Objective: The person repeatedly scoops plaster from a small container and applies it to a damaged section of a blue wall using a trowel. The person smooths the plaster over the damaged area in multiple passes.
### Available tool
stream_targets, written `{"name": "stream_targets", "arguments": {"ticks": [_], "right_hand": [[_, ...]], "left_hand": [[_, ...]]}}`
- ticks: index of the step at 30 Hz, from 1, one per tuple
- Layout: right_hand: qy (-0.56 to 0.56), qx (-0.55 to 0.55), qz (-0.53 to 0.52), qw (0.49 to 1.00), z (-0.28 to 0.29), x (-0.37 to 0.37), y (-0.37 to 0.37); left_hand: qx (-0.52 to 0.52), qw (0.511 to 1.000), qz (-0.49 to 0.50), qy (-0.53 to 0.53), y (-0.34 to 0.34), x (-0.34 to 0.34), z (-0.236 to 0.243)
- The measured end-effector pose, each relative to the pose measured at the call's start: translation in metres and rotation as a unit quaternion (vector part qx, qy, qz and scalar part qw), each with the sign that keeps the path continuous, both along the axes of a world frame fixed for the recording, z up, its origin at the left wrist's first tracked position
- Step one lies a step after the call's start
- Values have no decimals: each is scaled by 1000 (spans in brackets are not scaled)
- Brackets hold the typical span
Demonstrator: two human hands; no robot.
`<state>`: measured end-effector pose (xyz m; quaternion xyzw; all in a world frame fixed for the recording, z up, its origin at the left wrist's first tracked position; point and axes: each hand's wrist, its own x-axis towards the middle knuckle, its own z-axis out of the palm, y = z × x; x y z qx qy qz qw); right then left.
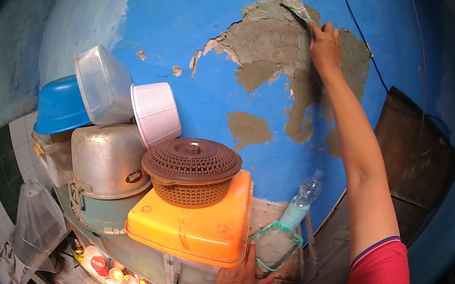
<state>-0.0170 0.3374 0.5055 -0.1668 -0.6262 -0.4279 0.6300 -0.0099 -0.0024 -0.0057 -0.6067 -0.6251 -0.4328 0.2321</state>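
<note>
My right hand (324,46) is raised high against the blue wall, its fingers wrapped round a putty knife (297,9). The knife's blade lies against the upper edge of a rough grey mortar patch (267,34). Smoother, darker mortar (306,99) spreads below and to the right of it. Low down, my left hand (240,279) curls round the near left corner of a green-rimmed plastic tub (299,240), thumb and fingers along its sides. Grey mortar lies in the tub. Just behind it, a clear plastic bottle (309,190) leans toward the wall.
An orange plastic box (196,228) bears a brown lidded basket (194,158). Left of them are stacked a metal pot (108,159), a pink basket (157,114), a clear tub (106,86) and a blue basin (59,104). A dark panel (414,145) and hanging cable (359,24) stand right.
</note>
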Motion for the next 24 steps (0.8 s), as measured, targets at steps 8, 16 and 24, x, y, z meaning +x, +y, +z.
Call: {"name": "stream_targets", "arguments": {"ticks": [8, 16, 24], "right_hand": [[-28, -23, -1, 999, -35, 31, -7], [-5, -33, -6, 999, -1, -21, -25], [-27, -76, -30, 996, -34, -2, -7]], "left_hand": [[1, 1000, 10, 2, 0, -1, -1], [7, 1000, 12, 10, 0, 0, 0], [25, 999, 29, 21, -6, -1, 5]]}}
